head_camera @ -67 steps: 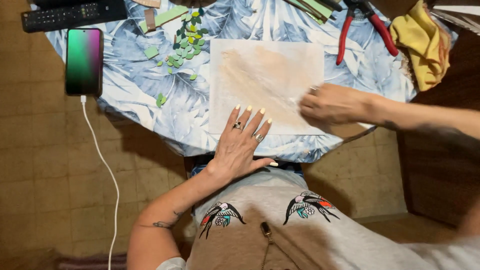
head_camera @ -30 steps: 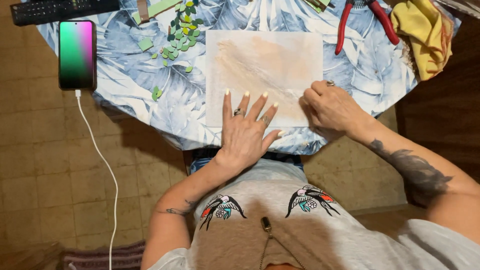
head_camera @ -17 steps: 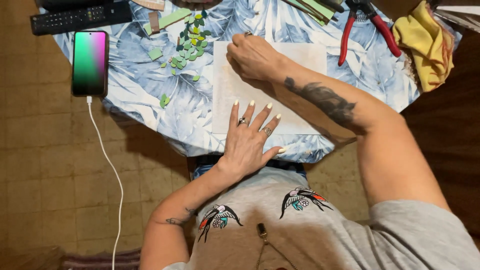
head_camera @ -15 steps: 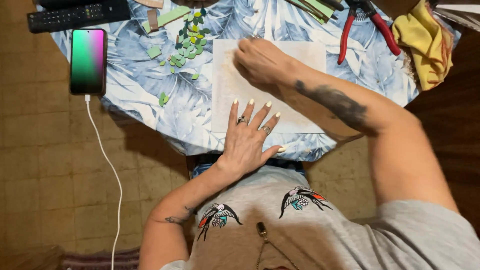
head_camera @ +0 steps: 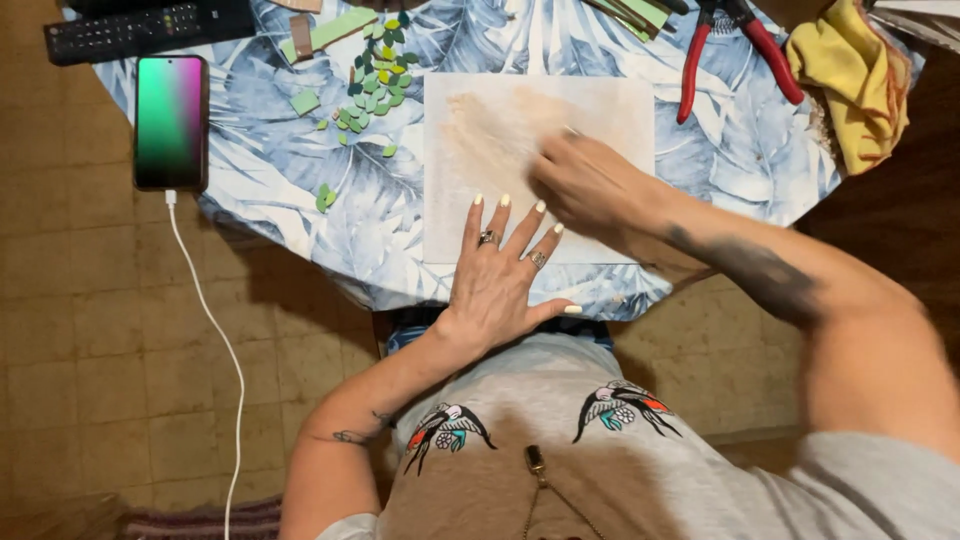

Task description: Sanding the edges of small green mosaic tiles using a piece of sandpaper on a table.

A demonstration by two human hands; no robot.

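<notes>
A white square board (head_camera: 610, 105) with a tan smear across its upper half lies on a round table covered by a blue leaf-print cloth (head_camera: 300, 200). My left hand (head_camera: 500, 275) lies flat with fingers spread on the board's near edge. My right hand (head_camera: 590, 180) is over the middle of the board, blurred by motion. Its fingers are closed around a thin tool whose pale tip (head_camera: 572, 130) sticks out toward the smear.
Small green leaf-shaped pieces (head_camera: 370, 85) are scattered left of the board. A lit phone (head_camera: 171, 122) on a white cable (head_camera: 225, 340) and a black remote (head_camera: 140, 30) lie at the far left. Red-handled pliers (head_camera: 725, 40) and a yellow cloth (head_camera: 850, 80) sit at the right.
My right hand swept from the board's right edge to its upper left, then back toward the middle. My left hand stayed flat on the near edge.
</notes>
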